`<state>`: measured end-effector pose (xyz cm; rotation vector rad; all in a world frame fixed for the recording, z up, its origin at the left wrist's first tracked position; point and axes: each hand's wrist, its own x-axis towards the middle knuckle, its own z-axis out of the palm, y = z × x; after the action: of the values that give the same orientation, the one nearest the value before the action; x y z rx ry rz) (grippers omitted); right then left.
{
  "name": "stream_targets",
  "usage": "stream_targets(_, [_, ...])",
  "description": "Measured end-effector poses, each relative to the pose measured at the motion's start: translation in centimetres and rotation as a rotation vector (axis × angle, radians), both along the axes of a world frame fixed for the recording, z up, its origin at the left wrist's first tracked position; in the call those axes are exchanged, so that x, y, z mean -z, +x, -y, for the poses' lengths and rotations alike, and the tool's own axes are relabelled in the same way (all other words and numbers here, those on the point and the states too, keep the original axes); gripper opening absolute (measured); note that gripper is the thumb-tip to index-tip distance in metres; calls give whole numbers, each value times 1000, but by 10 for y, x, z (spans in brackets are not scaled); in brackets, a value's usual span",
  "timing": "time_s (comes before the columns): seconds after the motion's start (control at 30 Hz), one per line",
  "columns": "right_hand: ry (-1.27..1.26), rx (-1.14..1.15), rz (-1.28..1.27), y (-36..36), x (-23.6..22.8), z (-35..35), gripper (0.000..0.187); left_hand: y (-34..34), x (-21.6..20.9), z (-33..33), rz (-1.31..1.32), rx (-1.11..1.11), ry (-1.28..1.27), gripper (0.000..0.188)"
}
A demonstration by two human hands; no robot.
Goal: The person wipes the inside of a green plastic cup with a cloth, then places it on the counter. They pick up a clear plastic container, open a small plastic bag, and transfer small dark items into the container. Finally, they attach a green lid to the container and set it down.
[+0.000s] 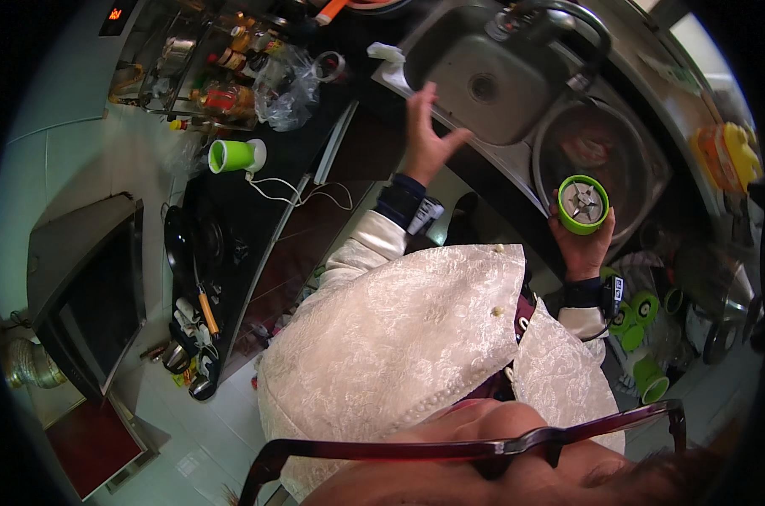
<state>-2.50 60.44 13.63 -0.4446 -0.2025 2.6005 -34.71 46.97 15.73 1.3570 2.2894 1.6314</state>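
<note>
In my right hand (586,250) is a round green blender blade base (581,205), its metal blades facing up. My fingers wrap around its rim from below, beside a big round metal basin (544,156). My left hand (426,139) is raised near the front edge of the steel sink (505,88), fingers spread, with nothing in it. A crumpled white cloth or paper (386,53) lies on the sink's corner just beyond that hand. On the dark counter to the left, a green and white blender motor unit (235,156) lies on its side, its white cord trailing off the edge.
A black faucet (597,42) arches over the sink. Bottles (229,99) and a clear plastic bag (287,88) crowd the far left counter. Several green parts (640,316) and a green cup (650,378) are at my right. A yellow container (728,156) stands at the far right.
</note>
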Motion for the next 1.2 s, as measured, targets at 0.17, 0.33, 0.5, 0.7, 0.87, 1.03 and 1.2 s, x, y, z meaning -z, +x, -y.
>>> stream_targets(0.17, [1,9,12,-3,-4,4,71,-84,8,30,-154,-319,9,93])
stream_targets(0.33, [65,-19,-15,-7,-22,3,68,-138,10,40,-335,-519,-104,98])
stream_targets(0.5, [54,-27,-16,-7,-25,9,66,-173,8,36,-626,-551,-446,101])
stream_targets(0.7, [99,-30,2,-7,-21,11,66,-180,7,24,-705,-467,-604,87])
stream_targets(0.87, [80,-40,23,-8,-26,11,65,-155,-15,22,-685,-276,-343,87])
stream_targets(1.03, [48,-42,-143,-11,-24,8,68,-80,-57,12,78,227,154,89])
stream_targets(1.2, [95,-41,-236,-12,-22,4,71,2,-103,3,582,472,447,111])
